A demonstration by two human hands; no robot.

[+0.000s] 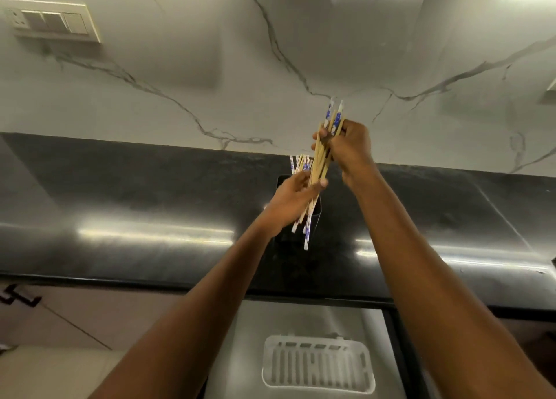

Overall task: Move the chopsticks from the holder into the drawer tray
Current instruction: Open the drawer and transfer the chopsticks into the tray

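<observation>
- Nearest, low in view: open drawer (304,323) below the desk edge, with a white slotted tray (318,365) lying in it. No chopsticks in the tray that I can see.
- Black polished desk (135,206) runs across the middle of the view; black holder (316,215) stands on it, just beyond the drawer, partly hidden by the left hand.
- Left hand (293,201) clenched around the middle of a bundle of chopsticks (319,169), in front of the holder; their patterned ends hang below the hand.
- Right hand (350,148) higher, fingers closed on the upper part of the same bundle, more patterned ends poking above it.
- A few remaining sticks (301,163) show behind the left hand, apparently in the holder; cannot tell how many.
- Far: marble wall, switch plate (55,20) upper left.
- Step, as I judge it: gathering and squaring up a lifted bunch, not yet carried to the drawer.
- Next move likely calls for keeping the bundle tight, bringing it toward the body and down, and laying it along the tray's length. Loose sticks could slip out.
</observation>
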